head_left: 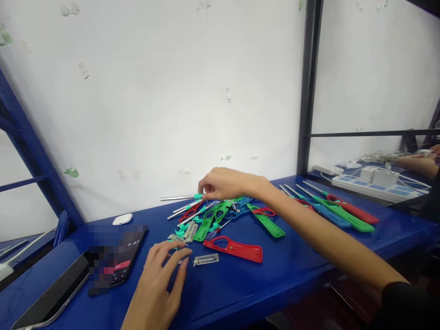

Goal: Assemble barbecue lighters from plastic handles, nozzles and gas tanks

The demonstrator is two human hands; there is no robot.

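Observation:
My right hand [223, 183] reaches over the pile at the back, its fingers pinched at the teal end of a metal lighter tube [177, 198]. Other metal tubes with teal collars [190, 215] lie below it. My left hand [160, 275] hovers low at the front with fingers apart, beside a clear fuel tank [206, 260]. More clear tanks [190, 232] and small teal pieces sit just beyond its fingertips. A red lighter handle half [237, 248] lies in front, with green handle halves [268, 221] and blue ones [243, 206] behind.
Several long lighters [343, 213] lie in a row at right. Two phones [55, 288] and a white earbud case [123, 219] are at left. A power strip [371, 185] and another person's hand [419, 164] show beyond the dark frame post [309, 91].

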